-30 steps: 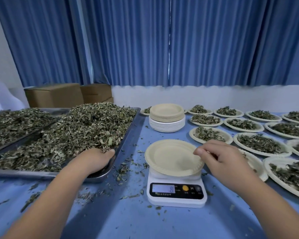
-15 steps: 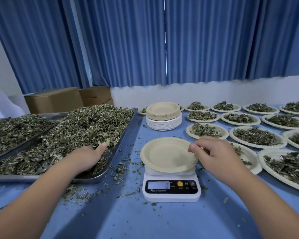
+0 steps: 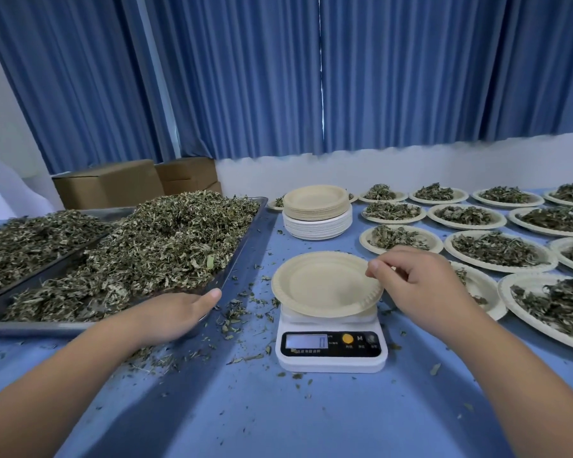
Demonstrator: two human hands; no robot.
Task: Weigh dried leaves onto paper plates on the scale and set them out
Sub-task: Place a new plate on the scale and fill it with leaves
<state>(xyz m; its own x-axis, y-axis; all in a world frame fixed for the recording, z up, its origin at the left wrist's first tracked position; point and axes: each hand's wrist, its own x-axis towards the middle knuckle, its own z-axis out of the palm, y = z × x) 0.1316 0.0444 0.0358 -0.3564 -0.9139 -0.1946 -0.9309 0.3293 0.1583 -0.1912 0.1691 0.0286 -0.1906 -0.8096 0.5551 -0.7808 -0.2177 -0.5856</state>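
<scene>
A white digital scale [image 3: 331, 353] stands on the blue table with an empty beige paper plate [image 3: 315, 285] on top. My right hand [image 3: 420, 285] pinches that plate's right rim between thumb and forefinger. A metal tray [image 3: 245, 233] heaped with dried leaves [image 3: 166, 239] lies to the left of the scale. My left hand [image 3: 176, 312] rests palm down over the tray's near right corner, thumb stretched out. Its fingers curl under and are hidden, so I cannot tell whether it holds leaves.
A stack of empty paper plates [image 3: 316, 209] stands behind the scale. Several leaf-filled plates [image 3: 497, 249] cover the right side of the table. A second tray of leaves [image 3: 30, 239] and cardboard boxes [image 3: 110, 183] sit at far left. Loose leaf bits [image 3: 239, 312] litter the cloth.
My left hand dug into the leaf heap, then drew back to the tray's near corner. My right hand stayed at the plate's right rim.
</scene>
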